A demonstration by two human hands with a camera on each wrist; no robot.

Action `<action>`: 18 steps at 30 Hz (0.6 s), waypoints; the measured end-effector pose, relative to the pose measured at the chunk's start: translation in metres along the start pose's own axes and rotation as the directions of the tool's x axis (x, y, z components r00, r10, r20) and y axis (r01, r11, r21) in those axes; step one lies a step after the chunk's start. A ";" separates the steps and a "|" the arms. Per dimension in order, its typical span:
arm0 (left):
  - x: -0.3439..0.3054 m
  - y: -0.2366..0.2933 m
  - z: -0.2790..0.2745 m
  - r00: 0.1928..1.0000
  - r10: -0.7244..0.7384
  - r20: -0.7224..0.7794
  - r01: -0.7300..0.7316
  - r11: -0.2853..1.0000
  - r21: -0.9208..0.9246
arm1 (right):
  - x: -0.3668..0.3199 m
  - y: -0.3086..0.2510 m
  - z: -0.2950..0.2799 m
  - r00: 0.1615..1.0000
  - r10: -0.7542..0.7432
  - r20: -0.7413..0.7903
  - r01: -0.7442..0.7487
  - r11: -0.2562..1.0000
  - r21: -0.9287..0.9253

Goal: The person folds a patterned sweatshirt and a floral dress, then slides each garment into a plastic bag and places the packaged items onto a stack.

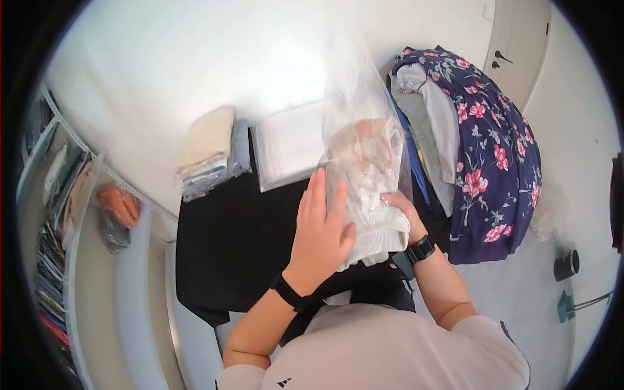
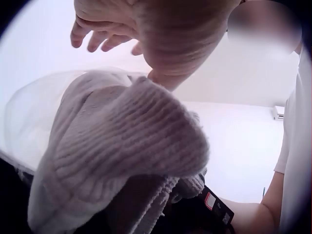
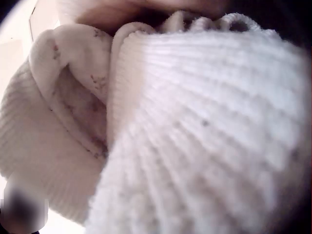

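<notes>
A cream sweater (image 1: 377,237) with a ribbed hem is partly inside a clear plastic bag (image 1: 354,84), in front of my body in the head view. Its ribbed edge sticks out of the bag toward me. My right hand (image 1: 408,214) grips the sweater from the right side, thumb on top and the other fingers hidden beneath. At the left side, my left hand (image 1: 318,227) lies along the bag with straight, slightly spread fingers. In the right wrist view the ribbed knit (image 3: 209,126) fills most of the picture, beside a fold of small-flowered cloth (image 3: 80,53).
A black-covered table (image 1: 227,260) stands below my hands. On it are folded bagged clothes (image 1: 211,149) and a stack of clear bags (image 1: 286,143). Garments, including a navy floral one (image 1: 494,162), hang over the right side. Shelves (image 1: 91,195) of packed clothes line the left.
</notes>
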State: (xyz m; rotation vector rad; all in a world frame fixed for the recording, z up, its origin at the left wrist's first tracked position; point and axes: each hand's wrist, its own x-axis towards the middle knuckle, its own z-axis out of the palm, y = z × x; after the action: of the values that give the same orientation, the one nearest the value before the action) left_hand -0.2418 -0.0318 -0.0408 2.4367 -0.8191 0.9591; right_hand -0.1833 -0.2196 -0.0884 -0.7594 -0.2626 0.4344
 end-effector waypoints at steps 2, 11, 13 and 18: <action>-0.008 -0.006 0.003 0.987 -0.161 -0.027 0.154 0.975 -0.160 | 0.001 0.005 -0.010 0.995 0.085 0.050 -0.090 0.990 0.111; -0.024 -0.023 0.008 0.992 -0.128 0.005 0.128 0.990 0.059 | 0.010 0.011 -0.025 0.995 0.080 -0.058 -0.064 0.971 0.230; -0.034 -0.022 0.011 0.984 -0.175 0.028 0.175 0.985 0.009 | 0.012 0.009 -0.032 0.993 0.030 -0.118 -0.007 0.982 0.191; -0.059 -0.017 0.021 0.968 -0.253 0.003 0.252 0.966 -0.053 | 0.009 -0.023 0.011 0.934 -0.200 -0.295 0.192 0.980 -0.056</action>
State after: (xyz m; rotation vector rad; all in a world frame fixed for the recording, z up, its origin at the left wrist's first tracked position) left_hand -0.2556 -0.0088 -0.0998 2.4191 -0.5084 0.8341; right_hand -0.1729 -0.2234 -0.0641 -0.8049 -0.0580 0.1231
